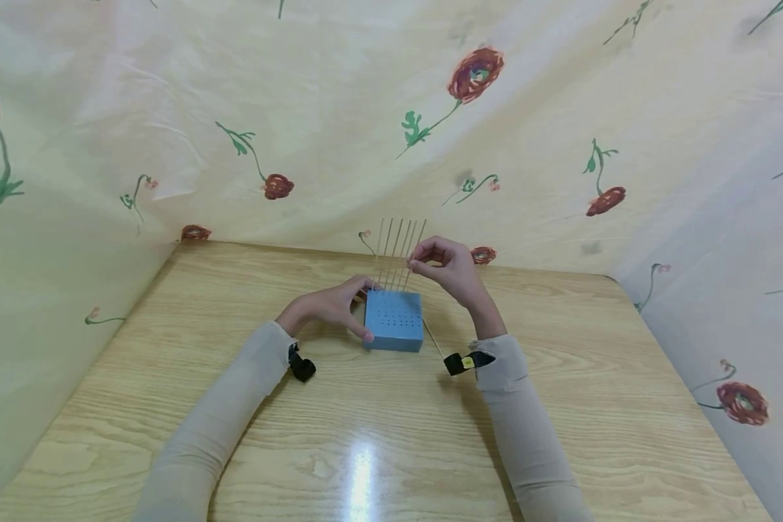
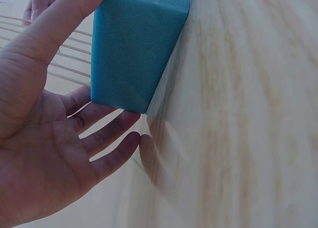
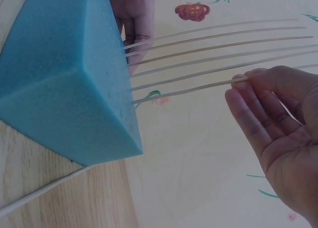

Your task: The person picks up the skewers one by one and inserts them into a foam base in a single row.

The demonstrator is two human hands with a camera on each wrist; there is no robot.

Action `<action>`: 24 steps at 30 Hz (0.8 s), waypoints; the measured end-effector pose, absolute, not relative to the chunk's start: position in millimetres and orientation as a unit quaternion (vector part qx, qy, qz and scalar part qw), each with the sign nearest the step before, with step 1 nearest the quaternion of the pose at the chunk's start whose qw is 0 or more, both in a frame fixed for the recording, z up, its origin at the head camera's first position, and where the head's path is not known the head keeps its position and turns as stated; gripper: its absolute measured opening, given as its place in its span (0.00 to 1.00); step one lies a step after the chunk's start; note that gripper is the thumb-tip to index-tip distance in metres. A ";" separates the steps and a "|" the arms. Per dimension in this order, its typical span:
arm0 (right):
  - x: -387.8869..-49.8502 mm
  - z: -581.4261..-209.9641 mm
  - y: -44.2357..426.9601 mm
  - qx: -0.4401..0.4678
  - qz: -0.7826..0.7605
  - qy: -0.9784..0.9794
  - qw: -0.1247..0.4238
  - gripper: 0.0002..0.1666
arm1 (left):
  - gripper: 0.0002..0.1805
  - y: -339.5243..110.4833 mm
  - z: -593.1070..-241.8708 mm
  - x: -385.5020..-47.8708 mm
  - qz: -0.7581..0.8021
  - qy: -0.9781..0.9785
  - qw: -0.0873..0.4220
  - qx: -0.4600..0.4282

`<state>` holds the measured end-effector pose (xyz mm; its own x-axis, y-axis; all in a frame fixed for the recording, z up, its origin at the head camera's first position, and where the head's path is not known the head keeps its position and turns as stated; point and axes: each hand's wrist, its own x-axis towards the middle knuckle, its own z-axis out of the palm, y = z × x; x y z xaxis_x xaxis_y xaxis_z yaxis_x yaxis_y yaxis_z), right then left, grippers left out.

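Note:
A blue foam block (image 1: 394, 342) with rows of small holes in its top sits on the wooden table. Several thin wooden sticks (image 3: 218, 60) stand in a row along its far edge. My left hand (image 1: 329, 303) holds the block from the left, thumb at the near corner and fingers round the far side. My right hand (image 1: 453, 272) pinches the rightmost stick (image 3: 194, 90) between thumb and fingertips, well above the block. The lower end of that stick meets the block's top; how deep it goes I cannot tell.
One more stick (image 1: 433, 338) lies on the table (image 1: 581, 391) at the block's right side, partly hidden by the block and the right wrist's camera. A flowered cloth (image 1: 339, 109) hangs behind the table and along both sides.

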<state>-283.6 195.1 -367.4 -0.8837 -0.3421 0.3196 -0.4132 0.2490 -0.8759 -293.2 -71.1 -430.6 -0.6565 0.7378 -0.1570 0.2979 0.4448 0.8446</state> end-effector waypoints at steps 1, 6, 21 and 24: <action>-283.0 -366.5 195.0 0.238 0.562 -0.792 0.031 0.08 | 0.54 -71.0 -430.4 -293.1 0.418 0.808 0.263 0.320; -281.9 -363.2 195.4 0.231 0.548 -0.804 0.031 0.09 | 0.54 -70.5 -428.9 -292.5 0.417 0.809 0.264 0.318; -284.2 -356.4 196.5 0.221 0.509 -0.832 0.005 0.10 | 0.54 -70.2 -428.2 -292.0 0.415 0.811 0.264 0.317; -283.2 -354.5 197.3 0.223 0.504 -0.834 -0.002 0.09 | 0.54 -70.7 -428.2 -291.9 0.415 0.810 0.263 0.319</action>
<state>-283.2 197.3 -354.5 -0.9007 -0.3740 0.2210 -0.3694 0.3918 -0.8426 -291.9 -70.7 -428.2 -0.6576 0.7359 -0.1611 0.2989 0.4512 0.8408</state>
